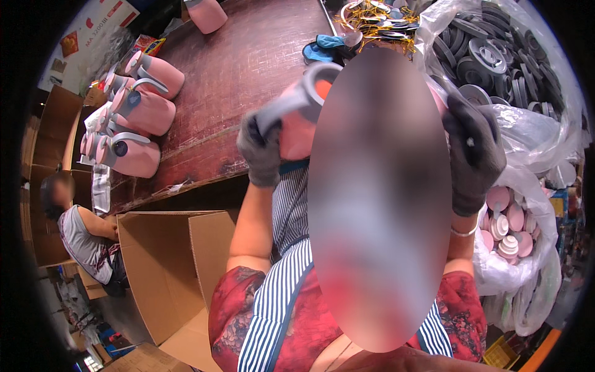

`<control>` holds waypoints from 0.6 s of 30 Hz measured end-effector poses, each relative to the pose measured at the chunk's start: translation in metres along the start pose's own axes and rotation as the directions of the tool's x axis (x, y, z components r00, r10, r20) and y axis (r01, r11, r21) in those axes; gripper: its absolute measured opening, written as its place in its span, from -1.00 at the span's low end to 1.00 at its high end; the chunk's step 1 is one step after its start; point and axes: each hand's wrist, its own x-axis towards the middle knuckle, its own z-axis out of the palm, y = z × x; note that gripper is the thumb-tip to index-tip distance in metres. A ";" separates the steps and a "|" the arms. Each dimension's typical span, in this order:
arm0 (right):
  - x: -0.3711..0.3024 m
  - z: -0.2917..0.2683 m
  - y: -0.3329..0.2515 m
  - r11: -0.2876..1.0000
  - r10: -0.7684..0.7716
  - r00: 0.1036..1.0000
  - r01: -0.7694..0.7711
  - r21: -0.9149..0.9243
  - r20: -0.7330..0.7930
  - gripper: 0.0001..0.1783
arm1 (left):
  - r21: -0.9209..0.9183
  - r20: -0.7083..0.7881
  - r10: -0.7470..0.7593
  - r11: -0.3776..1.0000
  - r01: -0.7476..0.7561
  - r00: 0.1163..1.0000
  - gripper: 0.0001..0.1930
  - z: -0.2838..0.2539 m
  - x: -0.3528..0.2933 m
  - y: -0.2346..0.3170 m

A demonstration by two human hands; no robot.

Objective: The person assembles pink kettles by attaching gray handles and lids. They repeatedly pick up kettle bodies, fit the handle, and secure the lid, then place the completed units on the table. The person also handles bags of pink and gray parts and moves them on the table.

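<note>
My left hand [260, 152], in a grey glove, grips the grey handle of a pink jug [296, 127] held up in front of my chest. A blurred patch hides most of the jug's body. My right hand [474, 155], also in a grey glove, is raised at the far side of that patch with its fingers curled. What it touches is hidden. My striped apron and red patterned clothes fill the lower middle.
Several pink jugs [139, 105] lie on the dark red wooden table [248, 68] at left. An open cardboard box [161, 266] stands below it. Clear bags hold grey discs [496, 56] and pink lids [511, 229] at right. Another person [80, 235] sits far left.
</note>
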 end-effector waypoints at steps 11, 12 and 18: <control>0.064 0.045 -0.087 0.881 -0.469 0.703 0.335 0.334 0.534 -0.47 | -0.004 0.281 -0.319 0.943 0.333 0.905 -0.63 -0.032 -0.048 0.059; 0.070 0.044 -0.073 0.829 -0.558 0.624 0.453 0.328 0.547 -0.24 | -0.193 0.283 -0.393 0.870 0.454 0.875 -0.61 -0.035 -0.048 0.052; 0.009 0.072 -0.011 0.820 -0.531 0.604 0.191 0.539 0.594 -0.21 | -0.207 0.338 -0.500 0.787 0.582 0.797 -0.65 -0.042 -0.059 0.042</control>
